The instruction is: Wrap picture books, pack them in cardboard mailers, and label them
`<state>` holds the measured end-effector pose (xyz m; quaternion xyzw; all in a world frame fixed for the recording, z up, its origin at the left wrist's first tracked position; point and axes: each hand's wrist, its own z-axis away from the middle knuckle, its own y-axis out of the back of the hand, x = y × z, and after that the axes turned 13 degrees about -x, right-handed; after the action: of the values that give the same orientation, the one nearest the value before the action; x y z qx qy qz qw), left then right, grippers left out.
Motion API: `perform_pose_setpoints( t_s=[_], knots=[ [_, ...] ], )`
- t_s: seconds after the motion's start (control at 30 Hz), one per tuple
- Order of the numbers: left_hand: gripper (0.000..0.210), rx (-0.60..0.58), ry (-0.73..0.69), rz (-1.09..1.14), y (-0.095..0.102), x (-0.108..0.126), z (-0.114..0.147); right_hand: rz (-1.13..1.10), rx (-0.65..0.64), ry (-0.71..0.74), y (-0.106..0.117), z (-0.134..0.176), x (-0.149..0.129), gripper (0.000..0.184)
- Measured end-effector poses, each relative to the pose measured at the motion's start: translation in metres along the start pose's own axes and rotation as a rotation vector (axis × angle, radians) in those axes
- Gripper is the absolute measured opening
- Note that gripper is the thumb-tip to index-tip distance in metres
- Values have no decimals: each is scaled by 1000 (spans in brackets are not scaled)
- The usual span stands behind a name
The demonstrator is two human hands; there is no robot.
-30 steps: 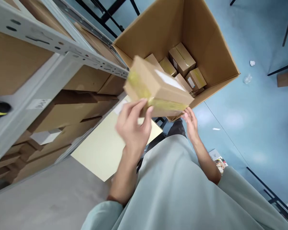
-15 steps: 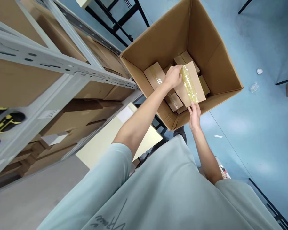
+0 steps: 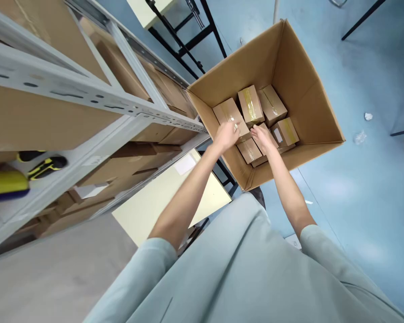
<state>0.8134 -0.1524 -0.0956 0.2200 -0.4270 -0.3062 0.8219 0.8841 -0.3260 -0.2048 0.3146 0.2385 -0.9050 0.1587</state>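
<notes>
A big open carton [image 3: 309, 103] holds several small taped cardboard boxes. My left hand [image 3: 226, 135] is over the near end of the left small box [image 3: 229, 113], fingers loosely bent and apart, with nothing visibly gripped. My right hand [image 3: 263, 137] reaches in beside it, fingers extended above another small box [image 3: 270, 131] that it partly covers. Just beyond both hands lies a box with yellowish tape [image 3: 250, 104]. To its right are a further taped box [image 3: 272, 104] and a box with a white label [image 3: 284, 132]. Whether the fingertips touch any box is hard to tell.
On the left stands a grey metal shelf [image 3: 121, 101] full of cardboard boxes, with a yellow-black tool [image 3: 47, 167] on it. A cream tabletop [image 3: 161, 193] lies between shelf and carton. Black table legs [image 3: 191, 42] rise behind. Scraps [image 3: 368, 116] litter the blue floor.
The taped box that both hands held tilted above the others is no longer held; boxes now lie flat in the carton. The hands have moved closer together, the right one further into the carton.
</notes>
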Motion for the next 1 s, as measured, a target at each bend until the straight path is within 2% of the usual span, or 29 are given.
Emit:
perform_pose_setpoints(
  t_s=[0.13,0.27,0.33,0.43,0.57,0.67,0.73,0.87,1.0],
  knots=[
    [38,72,18,116,-56,-24,119,64,-20,7,8,66,24,26],
    [28,303,-11,403,-104,-56,206,82,19,24,3,121,45,37],
    [26,373,-6,450,-114,-64,237,129,2,46,-7,139,50,48],
    [27,507,23,528,-115,-65,275,236,-85,106,-35,158,49,63],
    [34,719,27,619,-103,-58,326,412,-286,221,-96,185,40,71],
    [35,915,10,673,-101,-55,376,527,-450,295,-156,219,43,70],
    [31,1052,15,702,-108,-57,415,585,-568,332,-197,250,54,66],
    [24,1297,53,751,-139,-71,504,721,-807,373,-271,321,98,51],
    [24,1517,97,799,-189,-93,596,836,-992,358,-330,390,164,43]
  ],
)
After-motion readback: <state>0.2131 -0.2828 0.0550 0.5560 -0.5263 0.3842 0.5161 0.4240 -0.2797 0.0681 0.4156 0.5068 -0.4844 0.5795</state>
